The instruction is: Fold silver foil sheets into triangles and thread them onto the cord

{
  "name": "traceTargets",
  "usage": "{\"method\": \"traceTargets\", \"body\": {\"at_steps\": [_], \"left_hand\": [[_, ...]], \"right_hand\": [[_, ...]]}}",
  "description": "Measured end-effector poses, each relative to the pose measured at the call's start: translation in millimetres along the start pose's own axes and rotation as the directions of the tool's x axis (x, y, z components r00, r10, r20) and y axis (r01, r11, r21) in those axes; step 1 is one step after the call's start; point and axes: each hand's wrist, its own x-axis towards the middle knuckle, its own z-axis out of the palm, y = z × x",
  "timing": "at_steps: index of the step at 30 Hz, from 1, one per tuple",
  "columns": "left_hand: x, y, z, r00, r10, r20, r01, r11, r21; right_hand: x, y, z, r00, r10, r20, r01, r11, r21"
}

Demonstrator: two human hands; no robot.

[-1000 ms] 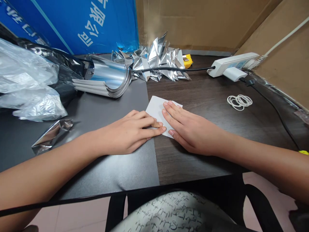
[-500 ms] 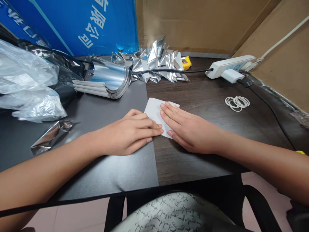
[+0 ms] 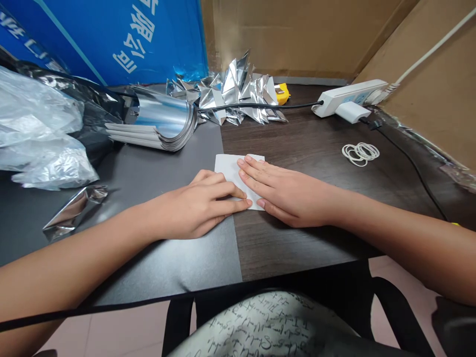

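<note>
A small white sheet of paper (image 3: 227,163) lies flat across the seam between the grey mat and the dark wood tabletop. My left hand (image 3: 197,206) rests palm down at its lower left, the index and middle fingers reaching onto the lower part while the others bend back. Across its right side lies my right hand (image 3: 284,191), fingers stretched out and flat, thumb near the bottom corner. Both hands press from above, and they cover much of the sheet. Behind them stands a curved stack of silver-faced sheets (image 3: 163,116).
Folded silver foil pieces (image 3: 232,94) heap at the back beside a yellow object (image 3: 282,93). A power strip (image 3: 351,96) with cables and white rubber bands (image 3: 360,153) sit right. Clear plastic bags (image 3: 40,124) and a folded foil piece (image 3: 74,210) lie left.
The white sheet has turned slightly anticlockwise, its top edge now nearly level. Both hands stay on it, with the right hand's fingertips a little further left in view. The whole view has shifted slightly.
</note>
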Motion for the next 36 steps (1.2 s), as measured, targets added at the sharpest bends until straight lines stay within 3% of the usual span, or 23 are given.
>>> {"method": "traceTargets", "body": {"at_steps": [26, 30, 36], "left_hand": [[2.4, 4.5, -3.0, 0.999, -0.019, 0.048, 0.016, 0.998, 0.062], [1.9, 5.1, -4.2, 0.998, -0.025, 0.052, 0.023, 0.999, 0.040], [1.8, 6.2, -5.2, 0.998, -0.033, 0.059, 0.030, 0.999, 0.041]], "right_hand": [[0.3, 0.3, 1.9, 1.000, -0.007, -0.024, 0.007, 1.000, -0.021], [-0.3, 0.9, 0.5, 0.997, -0.024, -0.070, 0.020, 0.999, -0.050], [-3.9, -3.0, -6.8, 0.973, 0.012, -0.231, -0.029, 0.997, -0.072]]}}
